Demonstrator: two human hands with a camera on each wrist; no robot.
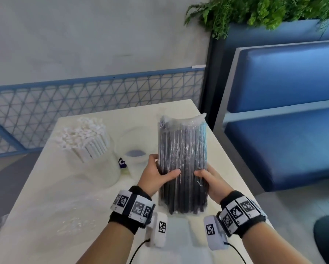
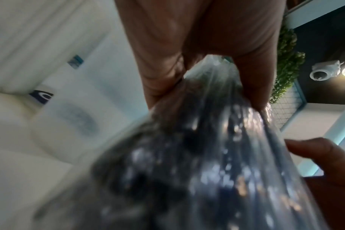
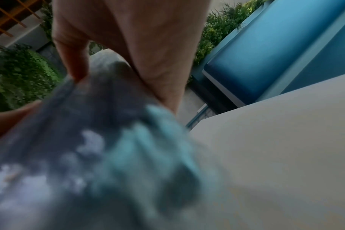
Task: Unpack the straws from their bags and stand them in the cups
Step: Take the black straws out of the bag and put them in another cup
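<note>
A clear plastic bag of black straws (image 1: pixel 182 161) is held upright above the table, sealed end up. My left hand (image 1: pixel 158 174) grips its left side, thumb across the front. My right hand (image 1: pixel 207 178) grips its right side the same way. A translucent cup (image 1: pixel 102 164) at the left holds a bundle of white paper-wrapped straws (image 1: pixel 83 138). A second translucent cup (image 1: pixel 135 147) stands empty just behind my left hand. Both wrist views are blurred: the bag (image 2: pixel 217 155) fills the left wrist view under my palm (image 2: pixel 197 38), and the bag (image 3: pixel 89 155) fills the right wrist view.
The pale table (image 1: pixel 45 216) carries a crumpled empty clear bag (image 1: pixel 74 212) at the near left. A blue padded bench (image 1: pixel 283 121) stands right of the table. A blue mesh railing (image 1: pixel 83 100) runs behind, with plants (image 1: pixel 255 10) above the bench.
</note>
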